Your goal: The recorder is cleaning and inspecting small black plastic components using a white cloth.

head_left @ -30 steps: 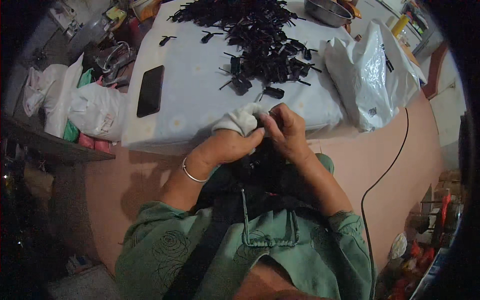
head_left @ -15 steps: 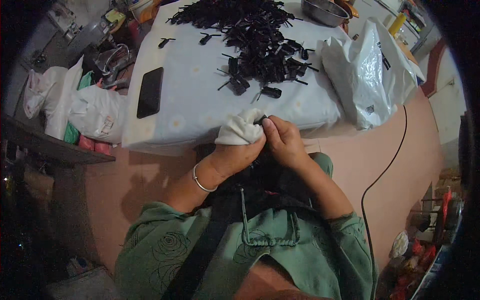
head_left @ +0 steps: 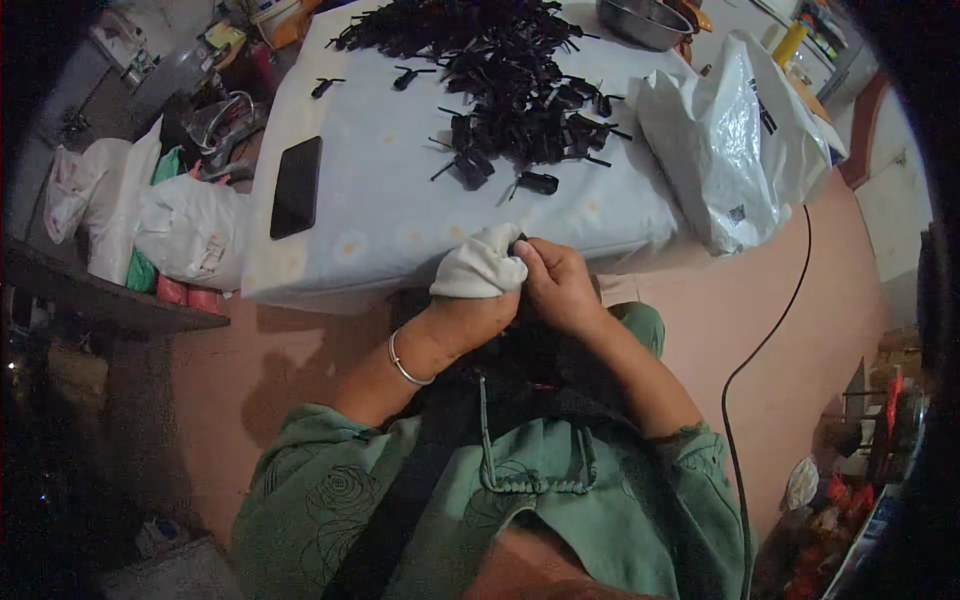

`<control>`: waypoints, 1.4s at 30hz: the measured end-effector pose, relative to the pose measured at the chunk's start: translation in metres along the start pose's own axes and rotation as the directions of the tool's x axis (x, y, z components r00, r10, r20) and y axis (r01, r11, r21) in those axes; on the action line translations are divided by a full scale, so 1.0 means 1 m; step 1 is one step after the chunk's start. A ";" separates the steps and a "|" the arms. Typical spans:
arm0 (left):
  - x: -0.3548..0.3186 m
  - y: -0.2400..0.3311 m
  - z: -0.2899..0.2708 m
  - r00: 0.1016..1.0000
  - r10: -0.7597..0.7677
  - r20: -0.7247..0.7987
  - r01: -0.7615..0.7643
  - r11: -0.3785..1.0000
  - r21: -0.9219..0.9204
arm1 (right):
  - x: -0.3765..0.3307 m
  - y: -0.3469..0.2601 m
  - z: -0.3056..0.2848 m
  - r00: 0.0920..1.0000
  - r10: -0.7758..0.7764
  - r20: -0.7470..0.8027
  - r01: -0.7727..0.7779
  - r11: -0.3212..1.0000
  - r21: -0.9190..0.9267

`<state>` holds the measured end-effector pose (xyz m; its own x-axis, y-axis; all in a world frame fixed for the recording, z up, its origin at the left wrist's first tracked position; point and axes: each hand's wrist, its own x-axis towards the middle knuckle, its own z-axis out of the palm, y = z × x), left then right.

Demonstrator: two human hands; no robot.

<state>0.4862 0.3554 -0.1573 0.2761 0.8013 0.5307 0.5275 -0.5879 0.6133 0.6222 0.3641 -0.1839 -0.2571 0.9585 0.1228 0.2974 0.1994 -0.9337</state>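
My left hand, its fingers covered by a white glove or cloth, is curled closed in front of the table's near edge. My right hand meets it, thumb and fingers pinched together at the same spot. Between them a bit of a small black piece shows; most of it is hidden by the fingers. Beyond my hands lies a big heap of small black parts with thin stems. One such part rests at the heap's near edge, closest to my hands.
A dark phone lies on the left of the white-covered table. At the right stands a white plastic bag, with a metal bowl behind it. Filled bags sit on a left shelf; a black cable crosses the floor.
My hands remain together at nearly the same place, with a slight shift of the right fingers around the black piece. The whole view has moved a little.
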 end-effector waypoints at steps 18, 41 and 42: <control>0.004 -0.003 -0.016 0.903 -0.320 0.286 0.422 0.787 -0.450 | -0.003 -0.018 -0.032 0.961 -0.276 0.031 0.277 0.961 -0.015; 0.003 0.004 -0.012 0.983 -0.023 0.181 0.040 0.995 -0.095 | 0.004 -0.009 -0.030 0.969 -0.050 0.243 0.038 0.998 0.054; 0.005 0.002 -0.015 0.973 -0.033 0.227 0.057 0.993 -0.099 | 0.010 -0.015 -0.038 0.993 -0.021 0.112 0.045 0.977 -0.211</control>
<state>0.4765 0.3570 -0.1446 0.4336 0.8247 0.3631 0.4604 -0.5491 0.6975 0.6502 0.3784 -0.1557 -0.3650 0.9251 0.1042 0.4725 0.2805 -0.8355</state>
